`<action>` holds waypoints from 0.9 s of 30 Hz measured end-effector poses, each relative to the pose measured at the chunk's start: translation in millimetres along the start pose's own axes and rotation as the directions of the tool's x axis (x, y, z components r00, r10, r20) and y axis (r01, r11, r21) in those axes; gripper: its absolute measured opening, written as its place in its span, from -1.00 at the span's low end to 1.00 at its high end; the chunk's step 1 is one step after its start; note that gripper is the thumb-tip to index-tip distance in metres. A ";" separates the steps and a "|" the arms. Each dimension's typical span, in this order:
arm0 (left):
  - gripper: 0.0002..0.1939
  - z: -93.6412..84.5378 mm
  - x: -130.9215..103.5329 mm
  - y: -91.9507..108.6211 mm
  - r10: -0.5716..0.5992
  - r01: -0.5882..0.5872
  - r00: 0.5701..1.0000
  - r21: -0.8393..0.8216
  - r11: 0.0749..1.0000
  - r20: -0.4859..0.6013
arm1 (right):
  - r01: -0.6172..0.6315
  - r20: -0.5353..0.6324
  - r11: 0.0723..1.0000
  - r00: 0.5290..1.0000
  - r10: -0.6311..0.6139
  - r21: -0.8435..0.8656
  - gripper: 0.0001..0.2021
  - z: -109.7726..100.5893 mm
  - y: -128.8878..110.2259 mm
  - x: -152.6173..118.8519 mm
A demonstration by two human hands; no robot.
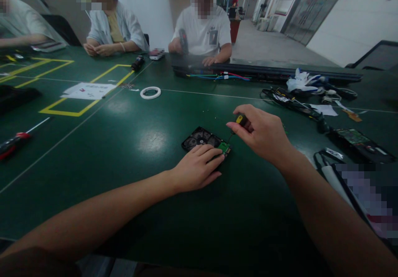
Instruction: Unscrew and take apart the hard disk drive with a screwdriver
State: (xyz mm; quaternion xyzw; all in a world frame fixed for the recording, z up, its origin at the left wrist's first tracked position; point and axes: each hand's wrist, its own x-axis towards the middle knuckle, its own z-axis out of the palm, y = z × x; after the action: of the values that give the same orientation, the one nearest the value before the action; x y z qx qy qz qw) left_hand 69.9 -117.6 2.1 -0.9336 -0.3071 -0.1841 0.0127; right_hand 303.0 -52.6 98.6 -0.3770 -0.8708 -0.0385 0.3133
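Note:
A black hard drive (193,139) with a green circuit board (224,147) at its right end lies on the dark green table. My left hand (196,167) rests over its near side, fingers bent across the drive and holding it against the table. In my right hand (263,132) is a screwdriver with a black and yellow handle (240,120), gripped between thumb and fingers. Its thin shaft (230,138) slants down to the board's edge. Whether the tip sits in a screw is too small to tell. My left fingers hide part of the drive.
A white tape roll (150,93), paper sheets (88,90) and a red-black screwdriver (19,141) lie leftward. Cables (292,103), white gloves (301,81) and another circuit-board device (360,142) are rightward. Across the table, a person (202,32) sits behind a long black panel (267,71).

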 end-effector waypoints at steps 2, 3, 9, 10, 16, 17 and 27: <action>-0.51 0.0 0.1 0.1 -0.003 0.003 1.000 -0.004 1.000 -0.001 | 0.005 -0.001 1.000 1.000 -0.005 -0.017 -0.82 0.3 -0.1 -0.2; -0.51 0.0 0.2 0.2 -0.005 0.005 1.000 -0.008 1.000 -0.004 | 0.011 -0.004 1.000 1.000 -0.011 -0.022 -0.83 1.1 -0.2 -0.2; -0.52 0.4 1.3 0.7 -0.004 0.003 1.000 -0.021 1.000 -0.023 | 0.012 -0.056 0.998 0.998 -0.009 0.056 -0.81 9.2 -3.3 -0.6; -0.52 0.5 1.4 0.7 -0.003 0.002 1.000 -0.020 1.000 -0.024 | 0.014 -0.061 0.998 0.998 -0.010 0.065 -0.76 9.5 -3.8 -0.8; -0.52 1.5 1.2 -0.3 0.004 -0.004 1.000 -0.015 1.000 -0.026 | 0.016 -0.028 0.999 0.999 -0.015 0.038 -0.60 -1.1 -4.4 -0.7; -0.52 1.8 0.9 -0.6 0.003 -0.003 1.000 -0.019 1.000 -0.025 | 0.023 -0.031 0.999 0.999 -0.021 0.042 -0.60 -3.2 -4.4 -0.3; -0.53 2.6 -2.8 -2.4 0.000 -0.001 1.000 -0.016 1.000 -0.017 | -0.002 0.003 0.998 1.000 0.001 0.067 -0.80 -13.3 0.2 2.3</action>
State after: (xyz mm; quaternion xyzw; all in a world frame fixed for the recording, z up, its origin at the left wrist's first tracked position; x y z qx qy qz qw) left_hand 67.2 -116.9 -1.5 -0.9321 -0.3053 -0.1946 0.0081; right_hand 308.7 -55.0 110.5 -0.3671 -0.8718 -0.0086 0.3243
